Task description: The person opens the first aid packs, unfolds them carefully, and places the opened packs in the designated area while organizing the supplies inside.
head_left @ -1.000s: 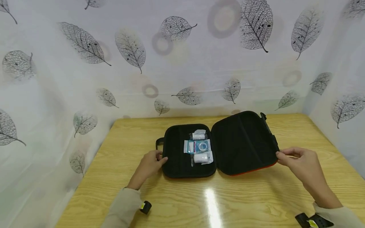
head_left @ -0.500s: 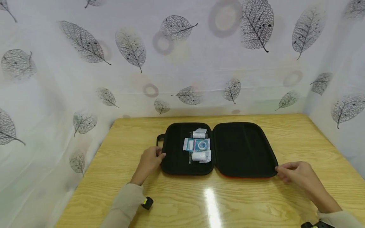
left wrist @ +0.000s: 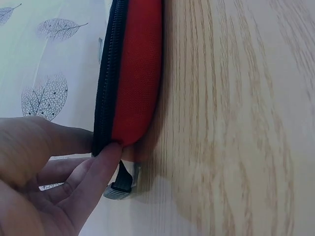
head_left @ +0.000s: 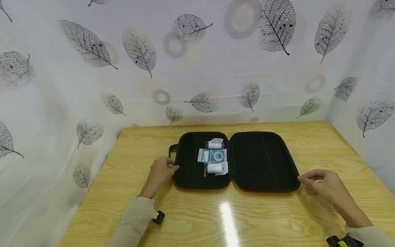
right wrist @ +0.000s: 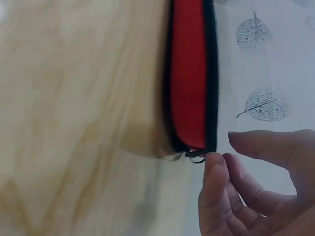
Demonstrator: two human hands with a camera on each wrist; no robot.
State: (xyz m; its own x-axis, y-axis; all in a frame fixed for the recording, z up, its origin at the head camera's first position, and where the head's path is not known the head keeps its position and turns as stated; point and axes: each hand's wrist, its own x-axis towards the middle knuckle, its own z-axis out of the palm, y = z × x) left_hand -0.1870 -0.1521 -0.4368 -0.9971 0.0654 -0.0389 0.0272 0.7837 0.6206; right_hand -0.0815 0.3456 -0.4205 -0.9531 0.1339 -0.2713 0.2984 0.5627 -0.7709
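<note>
A black-lined zip case with red fabric sides lies unfolded on the table. My left hand pinches its left edge near the strap handle; in the left wrist view thumb and finger meet the zip edge from two sides. At the near right corner, my right hand touches the case with a fingertip. The right wrist view shows another finger standing apart from the zip edge. In the left half sit two wrapped white rolls and a blue packet with a white ring.
The case rests on a wood-grain table whose back edge meets a leaf-print curtain. The curtain also hangs along the left and right. A black loop handle sticks out from the case's left side.
The right half of the case has come down from a tilt to lie flat, with the right hand lowering alongside it. The left hand has stayed at the left edge.
</note>
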